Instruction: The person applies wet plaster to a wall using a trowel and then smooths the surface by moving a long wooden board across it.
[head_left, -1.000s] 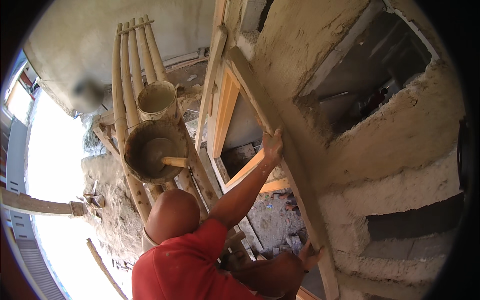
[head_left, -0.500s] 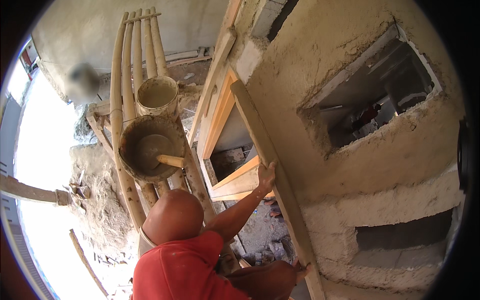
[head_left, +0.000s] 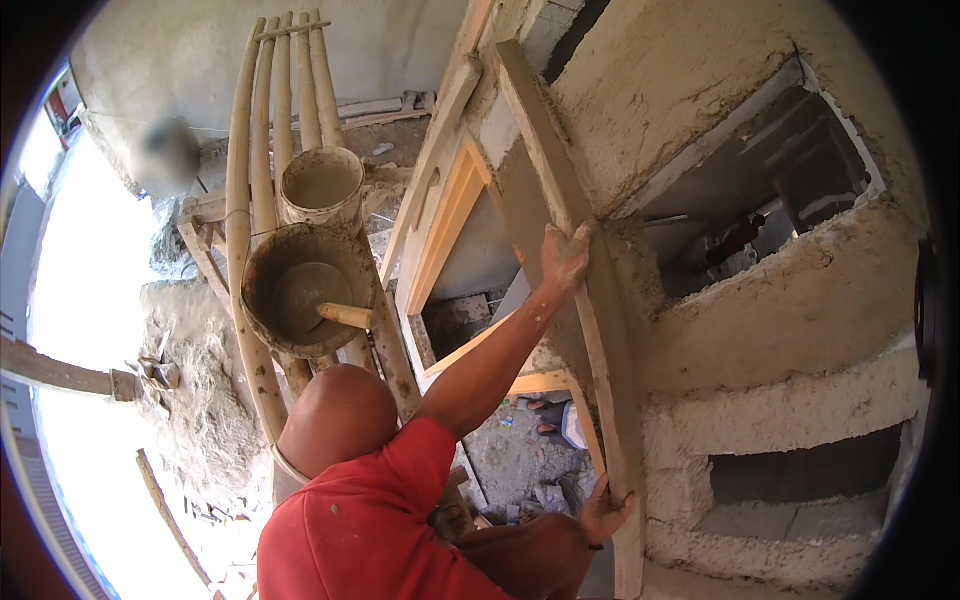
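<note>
Plastered wall (head_left: 800, 300), co-worker's upper hand (head_left: 565, 258) clasping wooden straightedge (head_left: 600, 340) higher than before, lower hand (head_left: 605, 515) clasping it too, wearer's hands unseen.

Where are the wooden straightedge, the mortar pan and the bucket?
wooden straightedge (head_left: 550, 150), head view, upper stretch of its face.
mortar pan (head_left: 265, 290), head view, inner left wall.
bucket (head_left: 320, 180), head view, inside wall.

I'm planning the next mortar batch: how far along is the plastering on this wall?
Done: a rough grey plaster coat covers the wall around the openings. In hand: the left hand and the right hand press a long wooden straightedge against the wall's edge. Left: the coat still looks lumpy and unsmoothed, and the mortar pan on the scaffold looks nearly empty.
</note>
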